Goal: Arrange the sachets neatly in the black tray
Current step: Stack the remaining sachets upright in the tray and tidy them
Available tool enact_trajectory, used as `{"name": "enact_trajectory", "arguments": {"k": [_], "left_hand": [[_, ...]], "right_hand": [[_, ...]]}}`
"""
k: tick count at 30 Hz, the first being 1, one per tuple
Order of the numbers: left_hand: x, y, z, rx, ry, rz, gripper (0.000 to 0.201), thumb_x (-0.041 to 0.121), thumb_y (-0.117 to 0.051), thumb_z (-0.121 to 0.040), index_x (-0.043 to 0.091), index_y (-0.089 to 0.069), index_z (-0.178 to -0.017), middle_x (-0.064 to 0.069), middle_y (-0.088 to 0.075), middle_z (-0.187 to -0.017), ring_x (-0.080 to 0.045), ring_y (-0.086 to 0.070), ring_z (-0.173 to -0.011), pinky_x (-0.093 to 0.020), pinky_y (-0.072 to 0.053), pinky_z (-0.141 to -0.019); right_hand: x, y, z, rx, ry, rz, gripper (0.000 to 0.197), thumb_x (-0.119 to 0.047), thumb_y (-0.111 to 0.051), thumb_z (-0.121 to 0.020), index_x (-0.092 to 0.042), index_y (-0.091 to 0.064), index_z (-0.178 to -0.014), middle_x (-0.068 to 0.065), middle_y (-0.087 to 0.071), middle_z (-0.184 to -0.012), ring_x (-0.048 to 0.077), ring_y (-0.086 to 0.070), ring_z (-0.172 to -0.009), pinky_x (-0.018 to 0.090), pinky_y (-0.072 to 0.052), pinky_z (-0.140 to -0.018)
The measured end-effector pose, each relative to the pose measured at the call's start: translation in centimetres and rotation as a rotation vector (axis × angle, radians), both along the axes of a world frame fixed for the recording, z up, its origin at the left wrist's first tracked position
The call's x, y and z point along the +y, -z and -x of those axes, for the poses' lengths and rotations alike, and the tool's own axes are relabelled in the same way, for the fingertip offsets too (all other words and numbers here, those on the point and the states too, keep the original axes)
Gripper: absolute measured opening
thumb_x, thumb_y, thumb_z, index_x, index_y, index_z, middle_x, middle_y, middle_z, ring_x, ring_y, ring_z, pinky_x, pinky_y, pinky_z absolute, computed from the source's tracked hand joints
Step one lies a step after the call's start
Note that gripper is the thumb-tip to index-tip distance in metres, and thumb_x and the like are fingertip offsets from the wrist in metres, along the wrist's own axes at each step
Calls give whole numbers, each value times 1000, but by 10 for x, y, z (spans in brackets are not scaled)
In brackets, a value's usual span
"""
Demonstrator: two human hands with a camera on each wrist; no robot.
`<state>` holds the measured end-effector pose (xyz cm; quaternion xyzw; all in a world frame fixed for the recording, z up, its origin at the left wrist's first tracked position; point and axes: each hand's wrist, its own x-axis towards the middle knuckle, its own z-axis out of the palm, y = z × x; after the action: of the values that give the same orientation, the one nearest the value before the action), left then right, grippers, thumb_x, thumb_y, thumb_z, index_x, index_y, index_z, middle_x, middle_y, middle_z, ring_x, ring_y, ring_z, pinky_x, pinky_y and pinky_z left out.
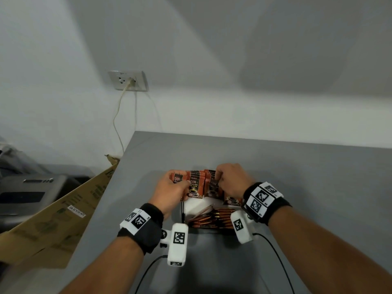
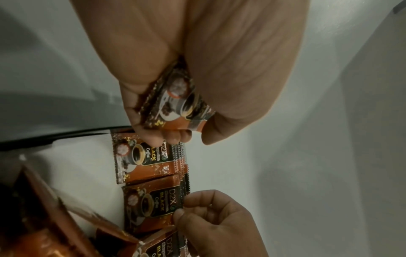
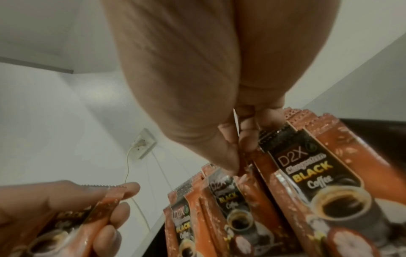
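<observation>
**Sachet Alignment at Tray: Surface and Room Status**

**Surface.** A grey table (image 1: 275, 166) fills the lower centre and right of the head view. Its left edge runs diagonally from centre frame to the lower left. The black tray (image 1: 182, 211) sits at lower centre, between the two wrists. Only its left wall and part of a white interior show clearly.

**Task items.** A row of upright sachets (image 1: 194, 185), orange and black and printed "D2X Black Coffee", stands along the tray's far side. More orange packets (image 1: 212, 219) lie flat in the near part of the tray.

**Left hand.** The left hand (image 1: 171, 187) sits at the left end of the row. Its fingers (image 2: 175, 137) and thumb curl round one held sachet (image 2: 175, 104), seen at centre of the left wrist view, just above the row.

**Right hand.** The right hand (image 1: 231, 179) sits at the right end of the row. Its thumb and fingertips (image 3: 248, 139) pinch the top edge of a sachet in the row, a narrow grip, at centre of the right wrist view.

**Room.** A white wall (image 1: 212, 60) fills the upper frame. A socket (image 1: 128, 80) at upper left carries a plug, and its cord (image 1: 116, 124) drops behind the table's far left corner. A cardboard sheet (image 1: 53, 219) leans against the table's left edge at lower left. A grey machine (image 1: 27, 192) stands at the left edge of the frame. Two black cables (image 1: 273, 251) cross the table at the bottom.
</observation>
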<state>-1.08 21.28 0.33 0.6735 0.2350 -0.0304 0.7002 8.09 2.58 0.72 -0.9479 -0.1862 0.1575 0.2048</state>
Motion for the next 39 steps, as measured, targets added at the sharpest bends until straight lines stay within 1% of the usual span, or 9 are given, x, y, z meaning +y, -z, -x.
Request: {"name": "enact_trajectory", "arguments": {"k": [5, 11, 16, 20, 23, 26, 31, 35, 39], "left_hand": [[-5, -3, 1, 6, 31, 14, 20, -1, -57, -93, 10, -59, -109, -6, -65, -75, -10, -60, -56, -27, -51, -56], [-7, -5, 1, 20, 33, 95, 33, -10, -44, -88, 8, -59, -111, -17, -64, -93, -28, -62, -79, -42, -57, -72], [-15, -7, 1, -76, 125, 39, 31, -15, -56, -87, 2, -62, -112, -20, -70, -94, -25, -71, -78, -36, -59, -67], [-25, -12, -5, -169, 199, -40, 41, -15, -69, -78, 6, -63, -113, -17, -71, -97, -25, -69, -82, -40, -58, -77], [-27, -14, -10, -149, 169, -75, 39, -7, -73, -81, 12, -63, -113, -12, -72, -97, -22, -69, -77, -35, -59, -70], [-20, -14, -9, -69, 0, -58, 22, -4, -59, -91, 8, -62, -109, -13, -69, -89, -16, -63, -61, -31, -54, -58], [-11, -10, -4, -9, 3, -57, 19, -4, -49, -92, 5, -65, -96, -14, -70, -88, -23, -66, -72, -44, -57, -74], [-8, -11, 2, -21, 66, -95, 24, -8, -48, -88, 10, -63, -84, -12, -68, -84, -22, -66, -76, -36, -56, -70], [-3, -7, 4, 2, 48, -119, 23, -9, -51, -85, 6, -64, -97, -12, -68, -85, -12, -67, -66, -24, -55, -57]], "right_hand": [[2, 3, 2, -52, -14, 12, 22, 0, -55, -90, -17, -68, -95, 3, -64, -103, 21, -62, -86, 38, -58, -77], [-1, 4, 3, -69, -29, -2, 17, -2, -58, -90, -16, -66, -93, 2, -59, -105, 20, -59, -93, 29, -51, -77], [-12, -18, 7, -48, 32, -231, 9, -17, -65, -88, -22, -71, -94, -6, -66, -96, 10, -63, -89, 22, -50, -76], [-9, -44, 19, 98, -60, -350, 12, -23, -70, -87, -34, -71, -92, -13, -72, -87, 0, -67, -82, 15, -49, -76], [-13, -48, 15, 26, -29, -321, 19, -12, -69, -86, -31, -72, -87, -11, -72, -81, 1, -66, -75, 12, -46, -67], [-20, -38, 10, 8, 6, -242, 17, -11, -67, -89, -28, -69, -92, -9, -71, -88, 7, -66, -82, 15, -48, -67], [-12, -9, 14, -17, -30, -62, 18, -8, -62, -90, -26, -61, -89, -3, -66, -95, 17, -64, -84, 37, -59, -78], [-5, 2, 15, -11, -49, -27, 17, -5, -56, -91, -20, -63, -91, 0, -65, -95, 18, -63, -83, 30, -56, -69], [-4, 5, 17, -19, -27, 0, 14, -4, -55, -91, -16, -61, -91, 1, -61, -92, 18, -59, -81, 24, -44, -62]]}}
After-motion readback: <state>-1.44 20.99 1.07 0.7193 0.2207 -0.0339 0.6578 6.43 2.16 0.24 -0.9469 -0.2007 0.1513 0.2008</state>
